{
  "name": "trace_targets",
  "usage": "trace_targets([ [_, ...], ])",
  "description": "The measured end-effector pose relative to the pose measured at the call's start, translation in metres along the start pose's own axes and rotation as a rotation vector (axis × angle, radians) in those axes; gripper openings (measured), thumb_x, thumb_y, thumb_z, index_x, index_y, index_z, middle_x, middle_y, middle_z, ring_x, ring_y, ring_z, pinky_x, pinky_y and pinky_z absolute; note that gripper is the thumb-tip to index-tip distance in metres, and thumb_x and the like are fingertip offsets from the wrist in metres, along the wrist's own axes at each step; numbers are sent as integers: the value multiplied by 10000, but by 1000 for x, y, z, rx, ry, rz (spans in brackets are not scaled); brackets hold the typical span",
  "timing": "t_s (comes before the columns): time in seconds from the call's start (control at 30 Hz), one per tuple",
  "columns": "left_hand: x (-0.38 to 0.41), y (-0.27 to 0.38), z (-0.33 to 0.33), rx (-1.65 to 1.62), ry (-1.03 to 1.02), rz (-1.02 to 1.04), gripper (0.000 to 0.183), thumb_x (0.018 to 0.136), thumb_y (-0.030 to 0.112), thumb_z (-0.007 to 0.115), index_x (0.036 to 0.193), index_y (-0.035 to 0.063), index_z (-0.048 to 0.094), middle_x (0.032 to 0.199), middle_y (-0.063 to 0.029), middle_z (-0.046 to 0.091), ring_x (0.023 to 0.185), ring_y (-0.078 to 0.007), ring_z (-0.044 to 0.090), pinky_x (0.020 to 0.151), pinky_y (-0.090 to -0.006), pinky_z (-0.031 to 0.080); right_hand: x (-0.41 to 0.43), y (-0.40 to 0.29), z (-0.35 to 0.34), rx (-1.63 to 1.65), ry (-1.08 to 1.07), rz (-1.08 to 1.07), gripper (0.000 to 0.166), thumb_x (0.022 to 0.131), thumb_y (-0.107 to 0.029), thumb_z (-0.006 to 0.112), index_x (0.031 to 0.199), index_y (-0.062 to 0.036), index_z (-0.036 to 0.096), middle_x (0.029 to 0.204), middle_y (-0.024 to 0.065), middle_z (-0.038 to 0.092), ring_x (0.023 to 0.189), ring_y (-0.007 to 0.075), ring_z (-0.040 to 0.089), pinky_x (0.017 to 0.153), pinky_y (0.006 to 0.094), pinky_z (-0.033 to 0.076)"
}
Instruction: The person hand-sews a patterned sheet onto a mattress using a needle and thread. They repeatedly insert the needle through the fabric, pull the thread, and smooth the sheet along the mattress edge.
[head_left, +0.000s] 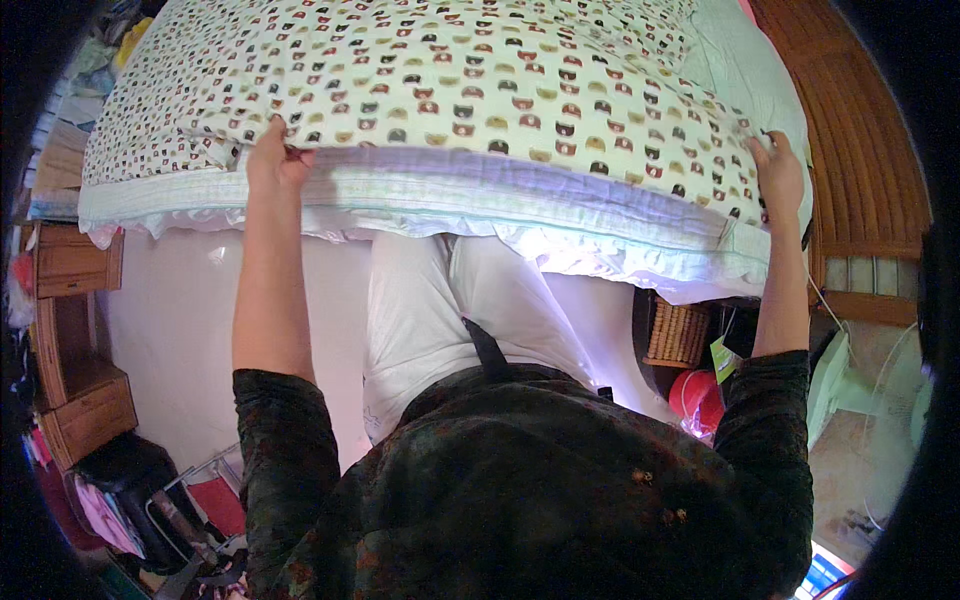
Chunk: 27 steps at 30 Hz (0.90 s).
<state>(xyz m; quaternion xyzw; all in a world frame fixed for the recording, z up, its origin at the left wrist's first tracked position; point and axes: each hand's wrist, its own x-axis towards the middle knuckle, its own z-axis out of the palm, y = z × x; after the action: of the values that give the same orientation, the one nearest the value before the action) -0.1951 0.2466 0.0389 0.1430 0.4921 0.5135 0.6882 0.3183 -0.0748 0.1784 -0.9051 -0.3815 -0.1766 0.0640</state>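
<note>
A white quilt (487, 90) printed with rows of red, black and tan bear heads is spread over a bed. My left hand (281, 156) pinches its near edge on the left, where the cloth is bunched and folded. Far to the right, my right hand (780, 174) grips the same quilt near its right corner, its fingertips partly hidden. Between my hands the near edge hangs slightly bowed. Below that edge shows a pale striped bed sheet (450, 184) with a ruffled hem, with a lilac tint along its upper part.
A wooden headboard (862, 142) rises on the right. Under the bed's right end are a wicker basket (677, 334) and a red round object (694, 397), beside a pale green fan (832, 390). At left stand a wooden cabinet (79, 259) and a black stool-like piece (135, 472).
</note>
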Motion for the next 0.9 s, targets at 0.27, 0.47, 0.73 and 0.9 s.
trace_targets([
  [0.27, 2, -56, -29, 346, 114, -114, 146, 917, 157, 480, 1026, 65, 511, 930, -101, 582, 687, -201, 594, 470, -328, 515, -61, 43, 123, -108, -275, 111, 446, 843, -487, 502, 1066, -101, 515, 936, 221, 620, 848, 411, 595, 673, 501, 460],
  [0.47, -50, -19, -32, 1127, -125, 582, 207, 862, 195, 609, 827, -1, 551, 686, -43, 559, 609, -125, 549, 498, -270, 449, -58, -30, 92, 26, 321, -306, 385, 789, -205, 601, 1129, -36, 538, 1181, 184, 532, 1090, 373, 493, 903, 453, 407],
  [0.73, -50, -70, 75, 1848, -782, 1494, 414, 825, 311, 560, 1203, 144, 533, 1264, -96, 500, 1177, -276, 459, 964, -484, 343, -71, -253, 114, 681, 22, -1072, 201, 789, -173, 581, 965, -76, 590, 1141, 105, 544, 1098, 279, 496, 913, 392, 405],
  [0.9, -30, -106, 62, 2012, -648, 1463, 542, 865, 454, 457, 1351, 221, 402, 1431, -69, 337, 1319, -258, 309, 1038, -552, 209, -43, -274, 164, 487, -38, -934, 452, 820, -337, 555, 1198, -93, 516, 1321, 115, 439, 1262, 270, 364, 1012, 410, 322],
])
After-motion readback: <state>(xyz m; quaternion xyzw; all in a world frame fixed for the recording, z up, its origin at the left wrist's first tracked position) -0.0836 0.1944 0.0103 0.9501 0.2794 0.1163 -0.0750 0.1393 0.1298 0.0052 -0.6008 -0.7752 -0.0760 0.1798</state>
